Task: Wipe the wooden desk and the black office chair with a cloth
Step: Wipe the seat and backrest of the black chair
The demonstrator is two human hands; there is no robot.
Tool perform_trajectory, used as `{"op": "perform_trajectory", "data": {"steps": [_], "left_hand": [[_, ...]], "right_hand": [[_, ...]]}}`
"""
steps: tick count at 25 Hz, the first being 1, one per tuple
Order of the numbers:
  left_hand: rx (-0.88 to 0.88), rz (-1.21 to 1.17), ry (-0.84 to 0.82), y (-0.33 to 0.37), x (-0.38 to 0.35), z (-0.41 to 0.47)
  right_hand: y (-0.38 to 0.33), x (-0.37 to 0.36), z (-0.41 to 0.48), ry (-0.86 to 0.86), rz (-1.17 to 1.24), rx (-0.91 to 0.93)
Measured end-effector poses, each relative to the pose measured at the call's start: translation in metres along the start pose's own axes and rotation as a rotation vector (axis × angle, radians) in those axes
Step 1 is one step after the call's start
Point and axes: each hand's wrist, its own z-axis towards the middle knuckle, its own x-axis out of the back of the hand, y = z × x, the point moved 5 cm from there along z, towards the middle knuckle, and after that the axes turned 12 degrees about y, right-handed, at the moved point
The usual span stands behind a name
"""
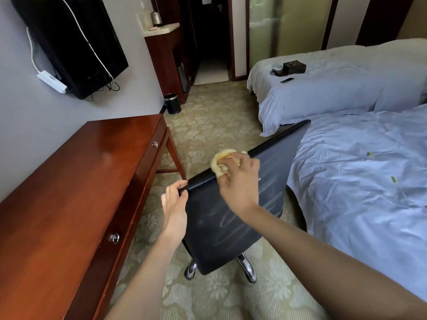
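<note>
Head view. At centre, the chair [226,227] stands with its back toward the viewer, between the desk [69,192] at 8 o'clock and the near bed [358,181] at 3 o'clock; pale streaks mark its back. The right hand [240,179] has its fingers curled round a bunched yellow cloth [221,161] and presses it on the top edge of the chair back. The left hand [174,204] grips the left top corner of that back, fingers wrapped over the edge. Both desk drawers are closed. At 11 o'clock a black bin [172,103] stands on the carpet by the wall; its contents cannot be told. At 1 o'clock a black bag [293,66] lies on the far bed [323,95], contents hidden, with a phone [287,80] just beside it.
</note>
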Motion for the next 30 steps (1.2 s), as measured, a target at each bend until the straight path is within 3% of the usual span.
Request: {"op": "perform_trajectory", "data": {"steps": [2, 4, 9, 11, 13, 16, 18, 30], "left_hand": [[0.030, -0.184, -0.041, 0.000, 0.007, 0.000], [-0.023, -0.176, -0.074, 0.000, 0.015, 0.000], [-0.258, 0.248, 0.032, -0.005, 0.036, -0.001], [-0.327, 0.335, 0.053, 0.000, 0.039, 0.001], [-0.427, 0.515, 0.078, 0.010, 0.039, 0.004], [-0.659, 0.909, 0.088, 0.027, 0.033, 0.011], [-0.753, 1.014, 0.049, 0.032, 0.028, 0.014], [-0.816, 1.023, -0.090, 0.043, 0.013, 0.014]], "right_hand": [[-0.021, -0.005, -0.011, -0.050, -0.038, 0.147], [-0.041, -0.010, -0.019, -0.086, -0.027, 0.338], [-0.073, -0.036, -0.037, -0.366, -0.048, 0.725], [-0.068, -0.033, -0.030, -0.384, -0.122, 0.813], [-0.055, -0.021, -0.015, -0.293, -0.139, 0.864], [-0.035, -0.007, -0.002, -0.183, -0.070, 0.916], [-0.021, -0.003, 0.004, -0.174, -0.071, 0.934], [0.075, 0.038, 0.069, -0.135, -0.196, 0.528]]}}
